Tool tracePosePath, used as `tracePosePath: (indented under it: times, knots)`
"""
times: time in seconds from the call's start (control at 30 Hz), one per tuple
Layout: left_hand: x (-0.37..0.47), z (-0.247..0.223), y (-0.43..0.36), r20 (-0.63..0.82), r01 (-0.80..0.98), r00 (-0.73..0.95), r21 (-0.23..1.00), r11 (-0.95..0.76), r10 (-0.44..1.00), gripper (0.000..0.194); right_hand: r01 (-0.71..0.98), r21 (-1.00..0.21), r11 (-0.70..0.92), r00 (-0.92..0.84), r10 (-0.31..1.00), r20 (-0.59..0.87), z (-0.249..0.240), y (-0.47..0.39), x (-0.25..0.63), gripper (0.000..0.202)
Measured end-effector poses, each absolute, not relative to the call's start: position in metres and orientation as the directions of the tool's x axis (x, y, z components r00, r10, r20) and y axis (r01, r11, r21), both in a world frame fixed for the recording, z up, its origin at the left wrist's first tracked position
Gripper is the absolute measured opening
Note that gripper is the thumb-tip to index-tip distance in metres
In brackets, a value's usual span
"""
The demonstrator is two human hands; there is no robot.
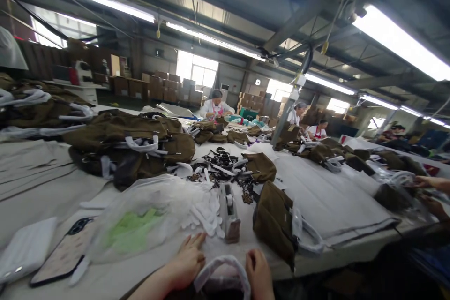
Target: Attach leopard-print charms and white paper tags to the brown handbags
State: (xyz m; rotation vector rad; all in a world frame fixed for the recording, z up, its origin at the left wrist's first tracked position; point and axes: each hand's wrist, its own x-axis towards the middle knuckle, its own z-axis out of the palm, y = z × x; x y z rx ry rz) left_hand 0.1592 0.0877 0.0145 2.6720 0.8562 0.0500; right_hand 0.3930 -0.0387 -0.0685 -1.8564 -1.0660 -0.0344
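Observation:
At the bottom of the head view a bag [225, 294] lies close to me, mostly cut off, its wrapped white handle [222, 262] arching up. On its left, my left hand [188, 260] rests at the table with fingers stretched toward a pile of white strips [207, 213]. My right hand [258, 272] is just right of the handle, its fingers curled; what they hold is hidden. Beyond my hands stands a tape dispenser [230, 215]. A brown bag [276, 220] with a plastic-wrapped handle lies to its right.
At left are a phone [65, 248], a white case [28, 246] and a clear plastic bag [137, 225] with green inside. Black straps [221, 164] and piled brown bags [140, 140] lie beyond. A co-worker's hands [431, 192] work at right; others sit behind. A post [284, 117] rises mid-table.

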Motion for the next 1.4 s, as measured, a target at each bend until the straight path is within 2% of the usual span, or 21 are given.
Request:
tracePosePath:
  times: [0.1,0.17,0.23,0.3,0.4,0.53,0.67,0.8,0.87,0.93,1.0,1.07,1.13,1.23,1.3,1.33,1.4]
  knots:
    - [0.158,0.021,0.083,-0.032,0.548,0.822,0.318,-0.774,0.569,0.029,0.571,-0.802,-0.177,0.689,0.634,0.350,-0.043,-0.053,0.399,0.027]
    - [0.158,0.023,0.082,-0.048,0.543,0.824,0.353,-0.762,0.565,0.031,0.429,-0.884,-0.188,0.770,0.587,0.249,-0.020,-0.064,0.404,0.030]
    - [0.158,0.023,0.085,-0.062,0.538,0.826,0.386,-0.750,0.561,0.034,0.290,-0.947,-0.138,0.853,0.486,0.190,0.001,-0.075,0.410,0.034]
    - [0.158,0.023,0.085,-0.098,0.541,0.827,0.407,-0.736,0.554,0.031,0.245,-0.966,-0.086,0.871,0.457,0.180,0.017,-0.085,0.412,0.036]
    - [0.152,0.028,0.075,-0.025,0.493,0.846,0.420,-0.762,0.533,0.033,0.288,-0.955,-0.077,0.800,0.567,0.195,0.034,-0.099,0.405,0.033]
    - [0.133,0.039,0.043,0.109,0.386,0.875,0.430,-0.816,0.472,0.036,0.418,-0.906,-0.067,0.590,0.779,0.215,0.048,-0.105,0.380,0.025]
    - [0.116,0.052,0.017,0.137,0.383,0.883,0.339,-0.859,0.448,0.034,0.520,-0.854,0.028,0.360,0.899,0.249,0.066,-0.094,0.349,0.017]
    - [0.105,0.061,0.012,0.153,0.321,0.916,0.274,-0.906,0.371,0.031,0.514,-0.850,0.117,0.109,0.974,0.200,0.087,-0.082,0.327,0.012]
    - [0.098,0.062,0.016,0.118,0.343,0.913,0.297,-0.891,0.391,0.031,0.455,-0.878,0.148,0.018,0.984,0.175,0.094,-0.080,0.324,0.011]
    - [0.091,0.061,0.020,0.079,0.429,0.874,0.342,-0.836,0.480,0.030,0.387,-0.907,0.166,0.002,0.983,0.181,0.097,-0.078,0.328,0.013]
    - [0.083,0.059,0.023,0.055,0.488,0.836,0.377,-0.787,0.545,0.031,0.375,-0.912,0.167,0.052,0.978,0.201,0.096,-0.077,0.334,0.016]
    - [0.078,0.057,0.024,0.047,0.503,0.825,0.394,-0.769,0.563,0.031,0.461,-0.875,0.148,0.130,0.964,0.232,0.096,-0.075,0.338,0.015]
    - [0.076,0.056,0.023,0.041,0.505,0.825,0.395,-0.767,0.564,0.031,0.605,-0.787,0.121,0.264,0.902,0.341,0.100,-0.073,0.334,0.009]
    - [0.078,0.055,0.019,0.027,0.501,0.834,0.383,-0.776,0.551,0.030,0.732,-0.665,0.151,0.402,0.693,0.599,0.118,-0.073,0.315,0.005]
    - [0.081,0.055,0.016,0.036,0.474,0.849,0.388,-0.790,0.527,0.028,0.733,-0.637,0.238,0.338,0.686,0.645,0.133,-0.071,0.299,0.009]
    - [0.081,0.055,0.015,0.048,0.456,0.857,0.394,-0.798,0.513,0.027,0.718,-0.635,0.285,0.250,0.746,0.618,0.139,-0.068,0.290,0.013]
    - [0.082,0.053,0.015,0.072,0.429,0.867,0.396,-0.812,0.493,0.025,0.697,-0.631,0.340,-0.003,0.881,0.473,0.144,-0.058,0.274,0.022]
